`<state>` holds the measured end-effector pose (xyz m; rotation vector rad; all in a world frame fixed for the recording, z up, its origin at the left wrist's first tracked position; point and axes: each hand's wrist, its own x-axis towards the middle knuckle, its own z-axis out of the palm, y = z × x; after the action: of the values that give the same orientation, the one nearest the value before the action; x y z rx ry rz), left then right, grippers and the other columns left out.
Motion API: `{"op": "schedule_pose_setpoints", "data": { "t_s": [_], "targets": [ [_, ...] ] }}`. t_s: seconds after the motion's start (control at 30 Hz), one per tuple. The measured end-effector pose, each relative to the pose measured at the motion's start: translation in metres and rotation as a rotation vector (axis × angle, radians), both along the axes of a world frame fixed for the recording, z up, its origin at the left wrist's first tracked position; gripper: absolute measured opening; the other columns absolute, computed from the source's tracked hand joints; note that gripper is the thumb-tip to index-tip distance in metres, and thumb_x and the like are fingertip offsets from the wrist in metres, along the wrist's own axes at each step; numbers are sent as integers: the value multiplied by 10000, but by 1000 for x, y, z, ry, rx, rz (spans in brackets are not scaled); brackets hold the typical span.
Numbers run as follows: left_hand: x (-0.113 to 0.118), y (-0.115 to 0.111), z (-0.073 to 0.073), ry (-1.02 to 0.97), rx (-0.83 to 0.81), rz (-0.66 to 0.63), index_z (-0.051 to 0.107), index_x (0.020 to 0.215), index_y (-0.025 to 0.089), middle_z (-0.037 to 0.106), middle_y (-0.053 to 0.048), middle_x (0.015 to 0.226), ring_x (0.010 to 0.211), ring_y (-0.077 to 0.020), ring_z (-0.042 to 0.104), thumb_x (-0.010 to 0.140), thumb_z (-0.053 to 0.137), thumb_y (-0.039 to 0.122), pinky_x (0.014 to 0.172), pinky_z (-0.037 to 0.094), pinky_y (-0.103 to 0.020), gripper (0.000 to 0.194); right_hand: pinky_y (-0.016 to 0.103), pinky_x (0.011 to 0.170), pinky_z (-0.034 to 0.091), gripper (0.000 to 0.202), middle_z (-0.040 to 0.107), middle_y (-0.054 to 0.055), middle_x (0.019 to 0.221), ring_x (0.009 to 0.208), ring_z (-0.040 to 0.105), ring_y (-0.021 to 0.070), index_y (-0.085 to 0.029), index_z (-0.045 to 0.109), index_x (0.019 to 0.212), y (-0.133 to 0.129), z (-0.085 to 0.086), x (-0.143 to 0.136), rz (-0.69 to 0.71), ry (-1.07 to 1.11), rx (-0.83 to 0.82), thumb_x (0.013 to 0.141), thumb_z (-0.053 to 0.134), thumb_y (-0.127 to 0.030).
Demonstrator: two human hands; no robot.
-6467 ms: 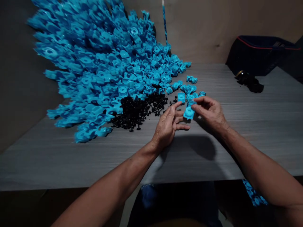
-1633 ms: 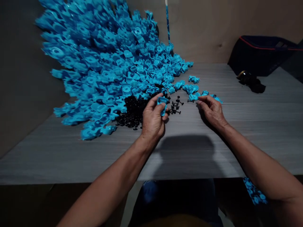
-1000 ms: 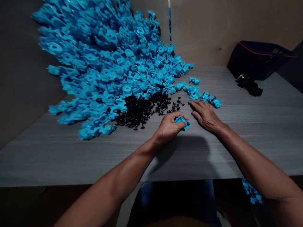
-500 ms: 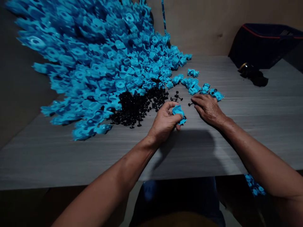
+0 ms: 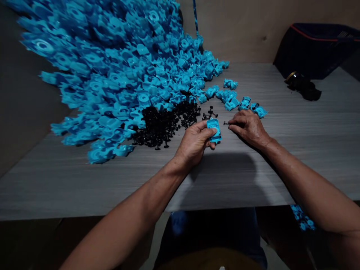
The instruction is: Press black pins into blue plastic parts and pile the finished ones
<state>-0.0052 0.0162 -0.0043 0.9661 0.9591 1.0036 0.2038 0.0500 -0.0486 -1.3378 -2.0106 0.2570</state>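
Between the thumb and fingers of my left hand (image 5: 195, 140) is a blue toy car body (image 5: 213, 131), its hollow underside facing up, with a dark part across its lower end. My right hand (image 5: 249, 128) pinches a small black wheel axle (image 5: 226, 123) just above the table, to the right of the car body. Loose black axles (image 5: 210, 111) lie beyond my left hand. A heap of black wheel axles (image 5: 160, 125) spreads to its left. Beyond my right fingertips sit a blue car body with black axles (image 5: 245, 102) and another blue piece (image 5: 260, 111).
A tall pile of blue car bodies (image 5: 120, 67) covers the table's left and back. A dark bin with a red rim (image 5: 312, 48) stands at the back right, a black object (image 5: 305, 88) in front of it. More blue parts (image 5: 303, 217) show below the table's front edge.
My left hand has turned the car body so its hollow underside faces up. My right fingers have closed on the black axle and lifted slightly. The view has shifted a little.
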Motion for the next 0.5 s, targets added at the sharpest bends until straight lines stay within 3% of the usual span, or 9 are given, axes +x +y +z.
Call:
{"op": "schedule_pose_setpoints", "data": {
  "t_s": [0.17, 0.33, 0.5],
  "targets": [
    [2, -1, -1, -28, 31, -13, 654, 823, 128, 622, -19, 723, 598, -96, 582, 720, 688, 174, 452, 442, -173, 118, 436, 837, 504, 101, 730, 54, 827, 833, 642, 239, -210, 772, 798, -3, 9, -4, 19, 209, 7, 834, 681, -238],
    [4, -2, -3, -17, 45, 47, 649, 1038, 138, 646, -21, 801, 655, -132, 636, 734, 691, 176, 434, 485, -190, 309, 341, 722, 529, 96, 737, 23, 819, 762, 665, 183, -203, 744, 860, -20, 32, -19, -13, 578, -30, 824, 659, -232],
    [7, -4, -6, -20, 123, 38, 633, 1158, 160, 624, -12, 854, 707, -147, 648, 725, 752, 216, 443, 539, -212, 452, 292, 639, 515, 58, 668, -22, 721, 667, 624, 144, -218, 681, 847, -39, 41, -37, 67, 636, 14, 792, 697, -211]
  ]
}}
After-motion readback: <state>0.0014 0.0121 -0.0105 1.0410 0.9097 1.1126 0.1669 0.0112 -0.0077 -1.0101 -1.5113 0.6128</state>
